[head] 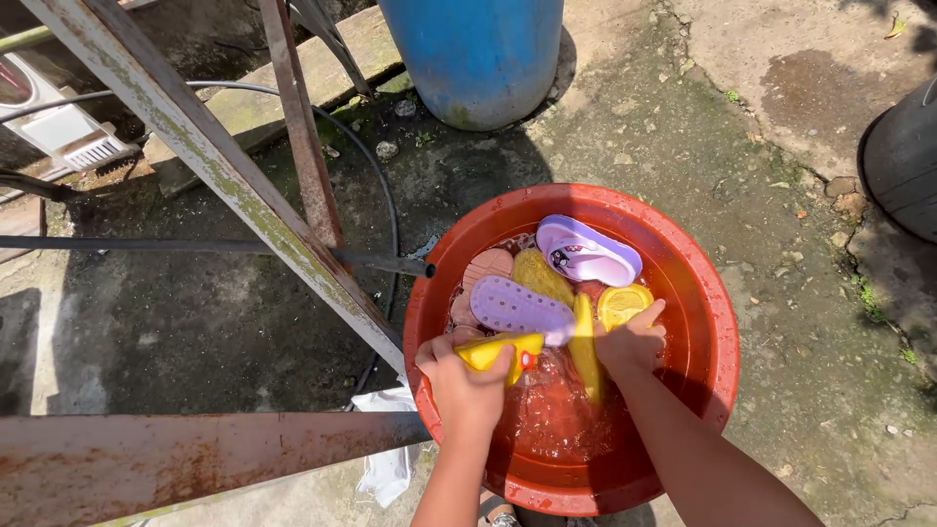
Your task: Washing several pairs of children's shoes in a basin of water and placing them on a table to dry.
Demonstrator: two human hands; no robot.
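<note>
Left hand (467, 383) is clenching a yellow brush (500, 351), fingers wrapped tight. Right hand (632, 344) is pressing closed onto a yellow sandal (588, 353) in the red basin (705, 293), just right of the brush.

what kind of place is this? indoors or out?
Outdoors, likely a backyard wash area: sunlit cracked concrete ground, a blue barrel, rusty metal frame. Left hand holds a yellow brush; right hand holds a yellow slipper in a red basin of water.
</note>
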